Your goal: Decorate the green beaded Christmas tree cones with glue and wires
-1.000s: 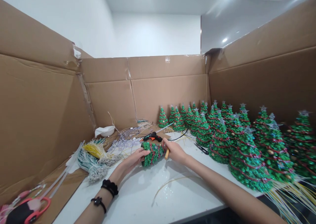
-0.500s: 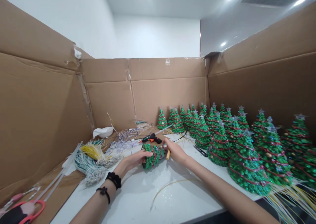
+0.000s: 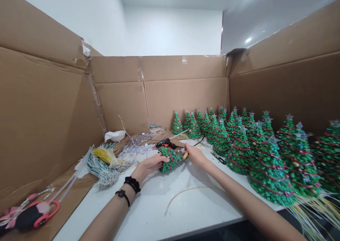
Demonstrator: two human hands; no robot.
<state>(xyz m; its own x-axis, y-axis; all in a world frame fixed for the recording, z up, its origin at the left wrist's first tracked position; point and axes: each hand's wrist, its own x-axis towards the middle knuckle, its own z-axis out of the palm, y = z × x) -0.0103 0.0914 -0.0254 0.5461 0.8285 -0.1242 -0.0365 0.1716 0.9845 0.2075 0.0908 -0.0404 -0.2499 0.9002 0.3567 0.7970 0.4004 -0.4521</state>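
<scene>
A small green Christmas tree [image 3: 171, 160] with red garland lies on its side, its tip pointing right. My left hand [image 3: 155, 163] is closed around its base end. By the tip, my right hand [image 3: 194, 155] grips a short tan wooden handle [image 3: 185, 155]; whatever the handle's far end carries is hidden. Just behind the tree lies a black and orange glue gun [image 3: 166, 143] with a translucent glue stick [image 3: 178, 134] sticking out of it. In front of the tree a thin pale wire [image 3: 183, 192] curves across the white table [image 3: 148, 212].
Several finished trees [image 3: 273, 177] stand along the right side, with loose wires [image 3: 310, 212] below them. Black snips [image 3: 219, 159] lie near the trees. Wire bundles [image 3: 103, 168], a white dish [image 3: 115, 136] and red-handled scissors [image 3: 47, 214] are on the left. Cardboard walls [image 3: 186, 92] enclose the table.
The view has shifted slightly. The wooden handle in my right hand has swung up towards the tree's tip, from pointing down to a slanted position. My left hand keeps its hold.
</scene>
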